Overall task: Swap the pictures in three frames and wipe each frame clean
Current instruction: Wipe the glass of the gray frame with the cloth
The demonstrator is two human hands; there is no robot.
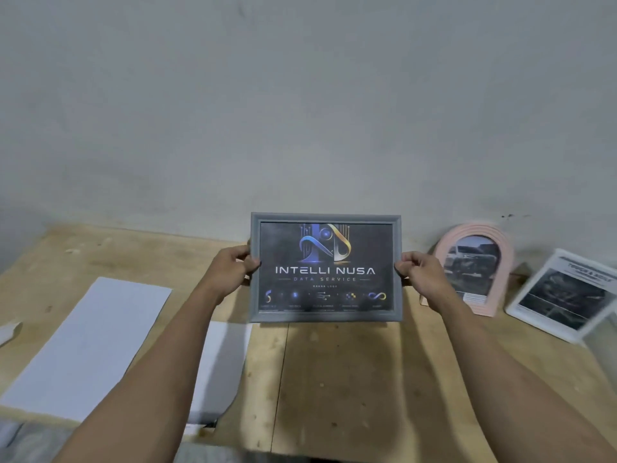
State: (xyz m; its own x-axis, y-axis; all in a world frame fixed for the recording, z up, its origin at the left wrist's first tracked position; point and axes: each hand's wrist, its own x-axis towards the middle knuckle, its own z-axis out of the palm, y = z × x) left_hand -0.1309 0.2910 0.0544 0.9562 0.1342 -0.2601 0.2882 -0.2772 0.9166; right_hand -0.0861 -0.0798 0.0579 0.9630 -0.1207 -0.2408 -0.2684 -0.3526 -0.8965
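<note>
At the far left edge we see a small pale scrap (pixel 9 331) on the wooden table (pixel 337 389), too blurred for us to name. Next to it a large white sheet (pixel 88 349) lies flat on the tabletop, and a second white sheet (pixel 220 365) lies just to its right, partly hidden under our left forearm.

Our left hand (pixel 233 267) grips the left edge of the grey frame (pixel 325 218), thumb on the front and fingers curled round behind. We hold the frame upright in landscape, facing us, above the middle of the table and in front of the bare grey wall (pixel 300 95). Whether its lower edge touches the table we cannot tell. The picture (pixel 325 272) inside is dark, with a blue and gold logo and the words "INTELLI NUSA DATA SERVICE". Our right hand (pixel 417 272) grips the frame's right edge in the same way.

Further right a pink arched frame (pixel 475 230) stands on the table against the wall, holding a dark photo. Beside it, at the right edge, a white frame (pixel 564 295) leans tilted back, with a dark print and some text we cannot read.
</note>
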